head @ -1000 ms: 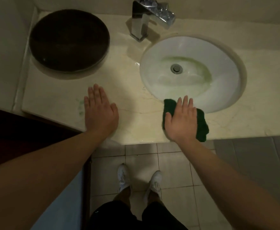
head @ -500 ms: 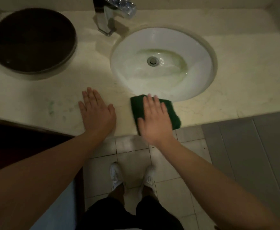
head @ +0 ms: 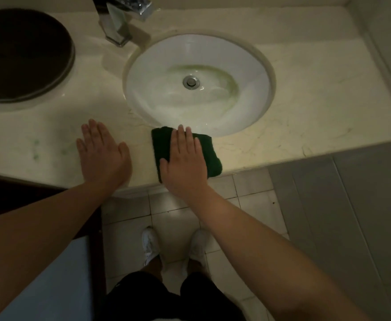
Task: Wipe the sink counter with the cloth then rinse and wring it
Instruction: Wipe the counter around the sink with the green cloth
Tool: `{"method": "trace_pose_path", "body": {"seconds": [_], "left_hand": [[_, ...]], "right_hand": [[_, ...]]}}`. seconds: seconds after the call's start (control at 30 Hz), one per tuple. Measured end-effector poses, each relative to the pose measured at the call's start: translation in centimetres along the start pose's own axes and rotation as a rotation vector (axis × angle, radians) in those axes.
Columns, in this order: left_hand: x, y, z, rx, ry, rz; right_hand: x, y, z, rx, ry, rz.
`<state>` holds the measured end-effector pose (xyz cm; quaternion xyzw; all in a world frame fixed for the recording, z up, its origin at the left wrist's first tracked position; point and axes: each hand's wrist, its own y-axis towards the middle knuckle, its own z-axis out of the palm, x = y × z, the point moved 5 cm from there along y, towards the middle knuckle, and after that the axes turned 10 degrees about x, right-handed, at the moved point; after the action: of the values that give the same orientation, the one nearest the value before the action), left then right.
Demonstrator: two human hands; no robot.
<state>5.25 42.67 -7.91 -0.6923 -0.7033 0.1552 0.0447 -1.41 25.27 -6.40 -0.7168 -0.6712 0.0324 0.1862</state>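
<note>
Both grips released, right hand (head: 185, 165) flat on cloth (head: 210, 154), left hand (head: 104, 156) on counter (head: 317, 100), faucet (head: 118, 22), dark tray (head: 21, 54) behind

Cream marble bench (head: 317, 100): widest open stretch lies right of the round white sunken basin (head: 247, 66), ending at the pale side wall (head: 389, 42). A large dark round disc (head: 23, 54) fills the back left corner. A square chrome faucet (head: 118, 26) stands between disc and basin. On the front strip, the left hand (head: 104, 156) lies flat. The right hand (head: 185, 165) lies flat on a folded dark green cloth (head: 164, 142) at the basin's near rim. A narrow bare gap separates the hands.
</note>
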Motion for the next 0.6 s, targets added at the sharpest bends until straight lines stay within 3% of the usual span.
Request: {"method": "trace_pose_path", "body": {"seconds": [0.13, 0.2, 0.33, 0.43, 0.6], "left_hand": [[-0.1, 0.1, -0.1, -0.011, -0.006, 0.000], [-0.2, 0.0, -0.2, -0.017, -0.009, -0.004], [-0.3, 0.0, -0.1, -0.016, -0.009, -0.002], [-0.2, 0.0, 0.0, -0.019, 0.002, -0.001], [0.1, 0.1, 0.3, -0.008, -0.021, 0.009]], "right_hand": [[-7.5, -0.2, -1.5, 0.038, -0.108, -0.093], [-13.5, 0.0, -2.8, -0.023, -0.099, 0.041], [-21.4, 0.2, -4.2, -0.077, -0.006, 0.487], [-17.7, 0.2, -3.7, -0.085, 0.050, 0.583], [-3.9, 0.2, -1.1, -0.061, 0.044, 0.226]]}}
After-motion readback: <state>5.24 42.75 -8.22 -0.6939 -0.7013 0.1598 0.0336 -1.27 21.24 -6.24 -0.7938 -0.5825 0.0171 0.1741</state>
